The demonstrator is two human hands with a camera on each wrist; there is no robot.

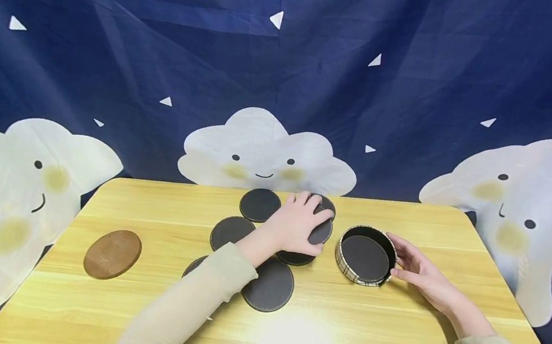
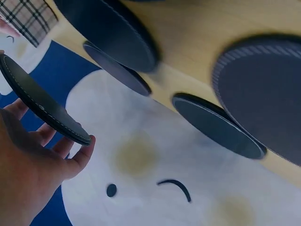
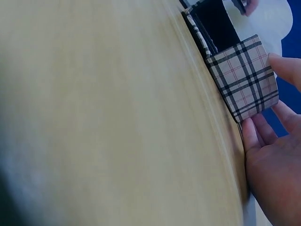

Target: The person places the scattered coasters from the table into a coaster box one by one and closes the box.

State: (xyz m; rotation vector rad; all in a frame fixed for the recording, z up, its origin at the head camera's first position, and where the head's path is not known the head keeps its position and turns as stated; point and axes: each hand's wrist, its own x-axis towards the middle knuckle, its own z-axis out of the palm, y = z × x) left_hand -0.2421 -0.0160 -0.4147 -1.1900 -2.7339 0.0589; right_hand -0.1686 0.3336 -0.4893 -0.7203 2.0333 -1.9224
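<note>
My left hand reaches over a group of round black coasters and grips one black coaster by its edge. In the left wrist view this coaster is tilted, held up in the fingers and apart from the others. A round coaster holder with a black inside and a plaid outer wall stands right of the coasters. My right hand holds the side of this holder, thumb and fingers at its wall. The right wrist view shows the plaid wall beside the fingers.
Several black coasters lie on the wooden table, among them a far coaster and a near coaster; my left arm partly covers some. A brown disc lies at the left. Behind hangs a blue cloth with clouds.
</note>
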